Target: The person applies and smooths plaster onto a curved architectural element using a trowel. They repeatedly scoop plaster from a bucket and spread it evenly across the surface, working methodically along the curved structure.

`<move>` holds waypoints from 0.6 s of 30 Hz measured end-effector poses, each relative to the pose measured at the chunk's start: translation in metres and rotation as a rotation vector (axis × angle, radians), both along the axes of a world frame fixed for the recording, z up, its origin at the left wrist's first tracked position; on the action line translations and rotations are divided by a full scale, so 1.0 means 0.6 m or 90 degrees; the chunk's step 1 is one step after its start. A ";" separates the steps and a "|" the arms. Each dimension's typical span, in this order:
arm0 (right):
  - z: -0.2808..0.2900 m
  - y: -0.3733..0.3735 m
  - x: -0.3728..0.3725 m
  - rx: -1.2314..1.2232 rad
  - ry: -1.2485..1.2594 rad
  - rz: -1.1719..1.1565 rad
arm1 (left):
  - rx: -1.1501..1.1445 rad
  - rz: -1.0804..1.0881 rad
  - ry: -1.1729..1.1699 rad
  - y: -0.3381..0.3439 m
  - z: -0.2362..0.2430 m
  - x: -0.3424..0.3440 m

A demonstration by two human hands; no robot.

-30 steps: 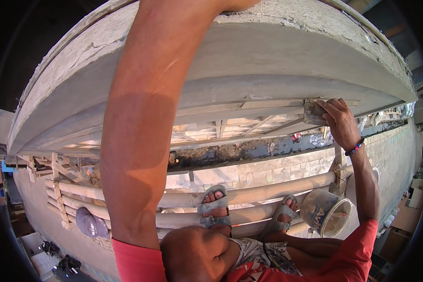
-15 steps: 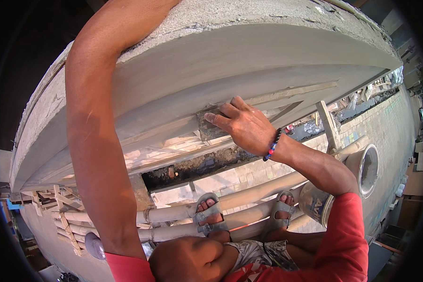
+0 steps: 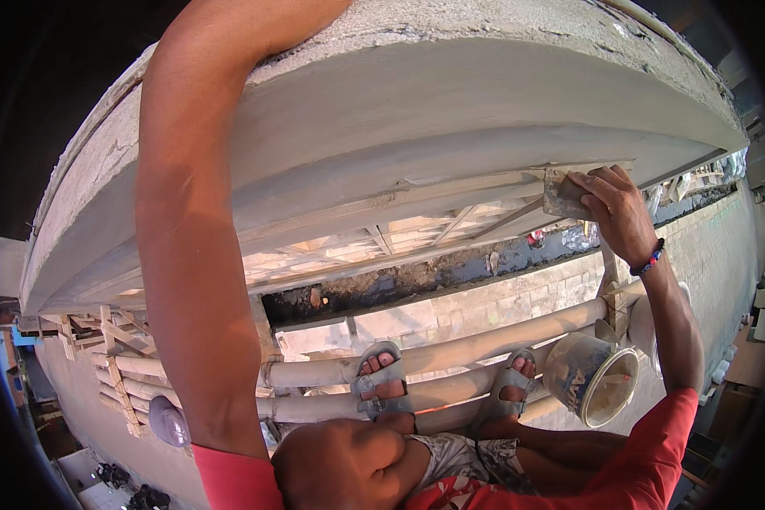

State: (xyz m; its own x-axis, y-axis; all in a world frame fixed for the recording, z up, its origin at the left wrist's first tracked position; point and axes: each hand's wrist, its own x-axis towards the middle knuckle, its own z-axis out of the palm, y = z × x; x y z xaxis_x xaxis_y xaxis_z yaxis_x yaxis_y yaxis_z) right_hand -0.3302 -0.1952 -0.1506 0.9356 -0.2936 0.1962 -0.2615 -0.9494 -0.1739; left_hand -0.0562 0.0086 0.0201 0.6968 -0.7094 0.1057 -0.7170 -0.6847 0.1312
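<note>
My left arm [image 3: 195,221] reaches up over the rough top edge of a curved concrete ledge [image 3: 476,89]; the hand itself is out of view. My right hand [image 3: 614,204] is closed on a flat, plaster-smeared tool [image 3: 561,194], which lies against the grey moulded strip [image 3: 459,181] on the underside of the ledge. A dark blue and red beaded bracelet is on that wrist. Below, a plaster-stained bucket [image 3: 591,382] stands beside my sandalled right foot [image 3: 506,387].
Both feet rest on bamboo poles [image 3: 446,348], lashed to wooden uprights [image 3: 119,382]. Far below are a paved walkway [image 3: 693,255] and a dark trench [image 3: 353,297] along it. A grey rounded object [image 3: 167,422] sits by the poles at left.
My right hand with the tool went leftward along the strip, then back to the right. My left arm shifted left, and the view tilted and swung slightly.
</note>
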 end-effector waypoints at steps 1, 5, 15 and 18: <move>0.000 0.017 0.007 0.026 -0.002 0.003 | 0.006 0.006 0.013 -0.001 0.000 0.008; -0.034 0.109 0.087 0.070 -0.068 0.172 | -0.006 -0.007 -0.013 0.005 -0.007 0.025; -0.089 0.207 0.215 0.005 -0.052 0.214 | -0.058 -0.009 -0.055 0.003 -0.011 -0.015; -0.090 0.166 0.172 -0.023 -0.010 0.174 | -0.064 -0.016 -0.070 0.000 -0.011 -0.018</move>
State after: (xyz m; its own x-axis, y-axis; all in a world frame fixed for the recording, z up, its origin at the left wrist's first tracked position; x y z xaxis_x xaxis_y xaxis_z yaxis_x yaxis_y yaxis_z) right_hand -0.2267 -0.0958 -0.2048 0.9757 -0.0232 0.2178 0.0078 -0.9901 -0.1404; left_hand -0.0671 0.0085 0.0133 0.6591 -0.7086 0.2520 -0.7477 -0.6536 0.1176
